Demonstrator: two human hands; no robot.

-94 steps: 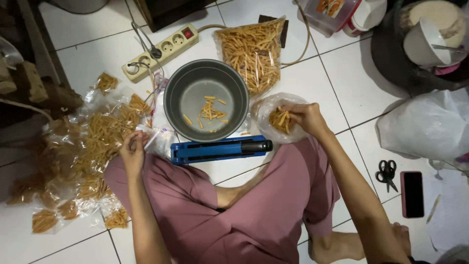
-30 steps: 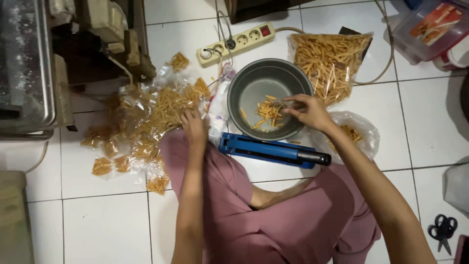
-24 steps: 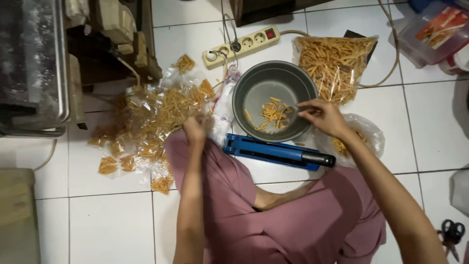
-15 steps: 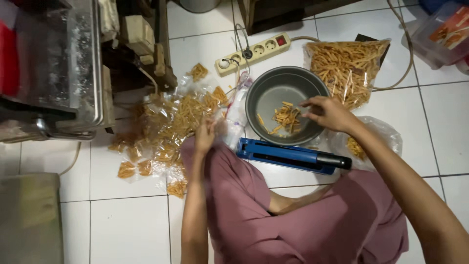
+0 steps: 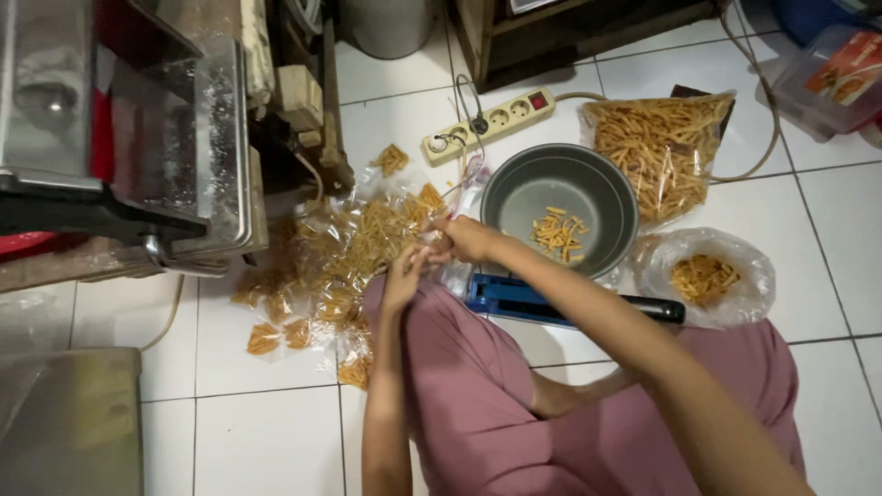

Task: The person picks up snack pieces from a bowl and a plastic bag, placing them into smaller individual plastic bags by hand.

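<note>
**Both hands at the snack pile**

On the tiled floor, left of the bowl (image 5: 560, 209), both hands meet over the pile of small filled bags (image 5: 344, 253). Right hand (image 5: 469, 239) has its fingers pinched narrow on what looks like a small clear bag, though it's too blurry to be sure. Left hand (image 5: 404, 276) is just below it, fingers loosely curled, touching the same spot. Blue sealer (image 5: 524, 298) lies just beside them on the lap. Power strip (image 5: 487, 124) sits behind, and a big bag of sticks (image 5: 657, 152) right of the bowl.
</note>
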